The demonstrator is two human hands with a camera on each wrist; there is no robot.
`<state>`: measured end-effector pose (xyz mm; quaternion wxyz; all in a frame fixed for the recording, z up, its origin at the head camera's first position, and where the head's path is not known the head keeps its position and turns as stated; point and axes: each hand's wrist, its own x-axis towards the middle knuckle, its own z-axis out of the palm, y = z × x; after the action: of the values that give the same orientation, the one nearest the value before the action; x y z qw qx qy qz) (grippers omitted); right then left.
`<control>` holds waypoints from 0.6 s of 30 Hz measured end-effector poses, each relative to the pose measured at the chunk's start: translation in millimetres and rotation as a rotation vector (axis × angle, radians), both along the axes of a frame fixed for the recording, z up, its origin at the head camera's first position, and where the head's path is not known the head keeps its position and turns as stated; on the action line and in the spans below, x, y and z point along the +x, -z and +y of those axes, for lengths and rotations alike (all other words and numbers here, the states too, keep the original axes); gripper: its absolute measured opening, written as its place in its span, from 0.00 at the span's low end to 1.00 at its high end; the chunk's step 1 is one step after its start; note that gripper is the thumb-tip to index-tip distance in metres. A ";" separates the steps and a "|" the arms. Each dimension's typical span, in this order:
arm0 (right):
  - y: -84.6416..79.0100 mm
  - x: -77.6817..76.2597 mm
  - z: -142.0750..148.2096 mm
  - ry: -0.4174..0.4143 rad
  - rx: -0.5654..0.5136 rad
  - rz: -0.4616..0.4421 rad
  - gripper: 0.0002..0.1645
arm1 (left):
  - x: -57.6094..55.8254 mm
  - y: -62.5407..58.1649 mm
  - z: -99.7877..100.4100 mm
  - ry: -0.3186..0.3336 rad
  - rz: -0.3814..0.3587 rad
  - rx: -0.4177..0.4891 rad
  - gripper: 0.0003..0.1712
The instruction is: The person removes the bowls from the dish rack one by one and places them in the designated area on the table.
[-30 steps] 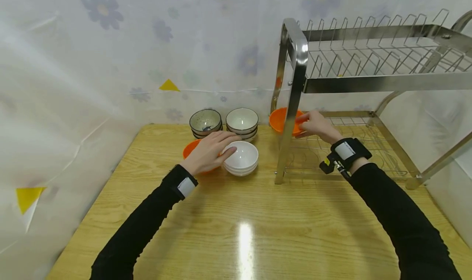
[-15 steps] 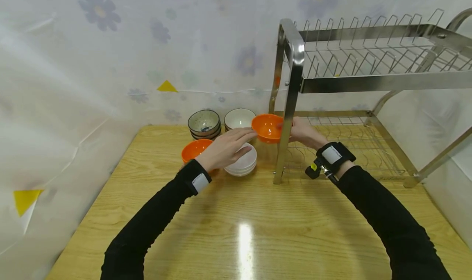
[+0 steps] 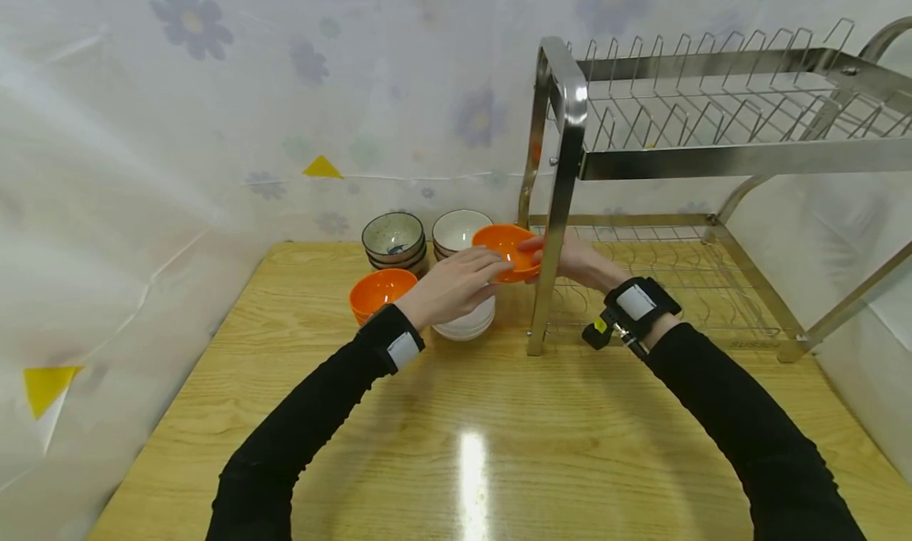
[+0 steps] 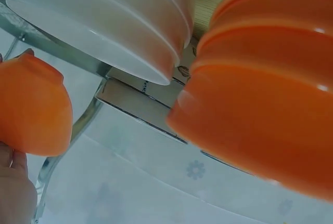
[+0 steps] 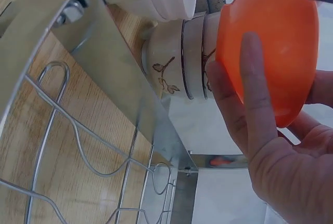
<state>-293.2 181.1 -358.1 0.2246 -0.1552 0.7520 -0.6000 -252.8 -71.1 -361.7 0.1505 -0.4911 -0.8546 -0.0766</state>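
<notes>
An orange bowl [image 3: 503, 244] is held up, tilted, just left of the rack's front post. My right hand [image 3: 579, 260] reaches past that post and grips the bowl's right side; fingers of the right hand [image 5: 283, 156] lie against its orange wall in the right wrist view. At the bowl's near left edge, my left hand [image 3: 456, 286] holds the rim, its fingertips overlapping the inside; the thumb is partly hidden. Under the left hand stand stacked white bowls [image 3: 466, 327], partly covered. More orange bowls [image 3: 381, 291] form a stack beside the left wrist.
Stacked speckled bowls [image 3: 393, 236] and cream bowls with dark rims [image 3: 459, 228] stand at the back near the wall. A two-tier metal dish rack [image 3: 712, 161] fills the right side, its post between the right forearm and the stacks. The wooden table [image 3: 399, 462] extends in front.
My right hand has brought the orange bowl leftward out from the rack's lower tier. My left hand has moved right from the stacks to the bowl's rim, and the bowl has tilted.
</notes>
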 end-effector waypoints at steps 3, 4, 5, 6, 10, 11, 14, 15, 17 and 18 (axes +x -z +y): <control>0.8 0.5 -0.8 -0.017 -0.015 -0.005 0.30 | 0.2 -0.7 2.1 -0.013 -0.029 -0.034 0.20; 0.9 1.0 -0.8 -0.024 -0.020 -0.008 0.31 | 0.3 -0.6 2.4 -0.016 -0.036 -0.041 0.20; 1.2 1.2 -0.9 -0.030 -0.025 -0.013 0.31 | 0.2 -0.5 2.6 -0.019 -0.043 -0.043 0.19; 1.2 1.9 -0.9 -0.033 -0.026 -0.017 0.31 | 0.2 -0.4 2.7 -0.019 -0.045 -0.043 0.19; 0.4 4.2 -0.7 -0.048 -0.032 -0.017 0.32 | 0.1 0.0 2.8 -0.022 -0.041 -0.032 0.16; 0.3 4.4 -0.7 -0.048 -0.030 -0.016 0.32 | 0.2 -0.1 2.9 -0.023 -0.040 -0.030 0.16; 0.4 4.4 -0.5 -0.058 -0.023 -0.004 0.32 | 0.7 -0.8 3.6 -0.036 -0.035 -0.038 0.14; 0.6 4.2 -0.5 -0.061 -0.019 0.000 0.33 | 1.1 -1.2 3.8 -0.044 -0.037 -0.045 0.13; 0.8 3.6 -0.3 -0.079 -0.022 0.005 0.34 | 2.1 -2.4 4.4 -0.059 -0.042 -0.058 0.12; 0.8 3.3 -0.1 -0.089 -0.021 0.008 0.34 | 2.4 -2.8 4.7 -0.068 -0.041 -0.066 0.11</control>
<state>-289.8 181.0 -358.9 0.2464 -0.1933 0.7390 -0.5966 -250.3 -66.3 -358.9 0.1190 -0.4650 -0.8757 -0.0535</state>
